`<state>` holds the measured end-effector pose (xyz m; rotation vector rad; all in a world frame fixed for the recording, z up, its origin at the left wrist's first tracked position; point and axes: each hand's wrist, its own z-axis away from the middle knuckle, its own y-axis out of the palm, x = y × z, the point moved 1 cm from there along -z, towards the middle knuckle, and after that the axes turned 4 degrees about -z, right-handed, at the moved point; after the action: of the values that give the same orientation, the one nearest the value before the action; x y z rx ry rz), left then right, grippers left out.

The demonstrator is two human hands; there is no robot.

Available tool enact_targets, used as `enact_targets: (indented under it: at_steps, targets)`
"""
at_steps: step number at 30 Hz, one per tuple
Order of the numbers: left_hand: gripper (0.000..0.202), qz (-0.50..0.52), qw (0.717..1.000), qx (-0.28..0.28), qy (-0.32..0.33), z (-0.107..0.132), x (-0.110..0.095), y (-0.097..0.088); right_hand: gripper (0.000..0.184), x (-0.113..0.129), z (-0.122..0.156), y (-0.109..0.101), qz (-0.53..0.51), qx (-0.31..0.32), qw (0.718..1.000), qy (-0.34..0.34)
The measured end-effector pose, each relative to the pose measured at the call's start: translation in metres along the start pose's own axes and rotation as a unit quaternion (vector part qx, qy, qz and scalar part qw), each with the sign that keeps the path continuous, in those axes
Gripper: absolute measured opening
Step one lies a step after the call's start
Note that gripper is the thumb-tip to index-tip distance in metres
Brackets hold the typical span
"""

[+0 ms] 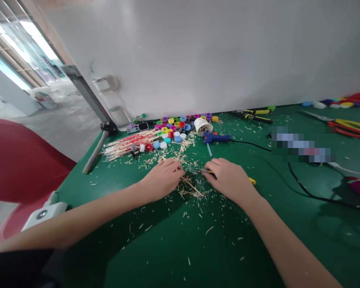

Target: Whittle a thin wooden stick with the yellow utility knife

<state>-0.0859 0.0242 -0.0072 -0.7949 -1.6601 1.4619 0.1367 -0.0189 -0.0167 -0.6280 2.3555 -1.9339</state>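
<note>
My left hand [163, 178] rests on the green table [174, 248], fingers curled and pinching a thin wooden stick [193, 187] that lies slanted between my hands. My right hand [228, 178] is closed round a yellow-handled cutting tool [252, 181]; its grey metal tip [199, 171] points left toward the stick. Wood chips and splinters [195, 196] are scattered around and under both hands.
Behind the hands lie several coloured bottle caps [175, 128], wrapped chopsticks [129, 144], a tipped white cup [202, 126], a blue glue gun [216, 138] with a black cord [303, 186], pliers [255, 117] and scissors [345, 126]. A red chair [15, 168] stands left; a white wall rises behind.
</note>
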Motion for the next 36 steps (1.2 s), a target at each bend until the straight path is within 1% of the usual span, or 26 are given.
enact_targets:
  at_steps: [3,5,7,10,11,12,14,16,18,20,21,24,27,30,33,35,36]
  targets:
    - [0.021,-0.027,0.999,0.005,0.039,-0.008,0.004,-0.01,0.023,-0.008,0.0,-0.002,0.014,-0.021,0.999,0.035]
    - [0.02,-0.01,0.998,0.004,0.054,-0.008,0.009,-0.019,0.024,-0.011,0.0,-0.002,0.017,-0.031,0.998,0.044]
    - [0.023,0.053,0.997,0.013,0.051,0.0,0.015,-0.024,0.024,-0.011,0.001,-0.001,0.019,-0.037,0.998,0.045]
    - [0.019,0.176,0.984,0.03,0.0,0.019,0.027,-0.019,0.023,-0.01,0.001,-0.001,0.018,-0.036,0.998,0.043]
    - [0.019,0.206,0.978,0.014,-0.02,0.025,0.031,-0.014,0.022,-0.009,0.001,-0.001,0.018,-0.031,0.998,0.044]
    - [0.02,0.229,0.973,-0.013,-0.035,0.031,0.034,-0.009,0.022,-0.008,0.001,0.0,0.019,-0.026,0.998,0.046]
    - [0.021,0.258,0.965,-0.042,-0.029,0.037,0.038,0.001,0.023,-0.008,0.0,0.0,0.021,-0.016,0.998,0.053]
    - [0.02,0.287,0.954,-0.077,-0.039,0.038,0.04,0.008,0.024,-0.008,0.0,0.0,0.023,-0.016,0.998,0.056]
    - [0.018,0.32,0.941,-0.102,-0.048,0.035,0.041,0.01,0.025,-0.008,0.0,0.001,0.02,-0.021,0.998,0.049]
    - [0.015,0.36,0.924,-0.113,-0.068,0.033,0.042,0.009,0.024,-0.008,0.002,0.0,0.012,-0.032,0.999,0.03]
    - [0.014,0.381,0.913,-0.116,-0.088,0.032,0.042,0.008,0.023,-0.007,0.003,-0.001,0.004,-0.039,0.999,0.02]
    - [0.016,0.457,0.869,-0.115,-0.147,0.034,0.044,0.005,0.022,-0.001,0.004,-0.005,-0.034,-0.053,0.998,-0.004]
    - [0.018,0.511,0.834,-0.114,-0.174,0.034,0.044,0.005,0.02,0.009,0.003,-0.008,-0.08,-0.035,0.996,-0.025]
    - [0.018,0.518,0.822,-0.129,-0.199,0.03,0.041,0.004,0.019,0.02,0.001,-0.008,-0.1,-0.017,0.993,-0.052]
    - [0.019,0.516,0.814,-0.171,-0.203,0.026,0.037,-0.001,0.018,0.026,-0.002,-0.007,-0.11,-0.015,0.992,-0.068]
    - [0.018,0.504,0.817,-0.207,-0.188,0.025,0.033,-0.005,0.017,0.027,-0.003,-0.006,-0.111,-0.022,0.991,-0.076]
    - [0.017,0.484,0.827,-0.224,-0.18,0.026,0.032,-0.007,0.016,0.028,-0.003,-0.006,-0.109,-0.028,0.99,-0.081]
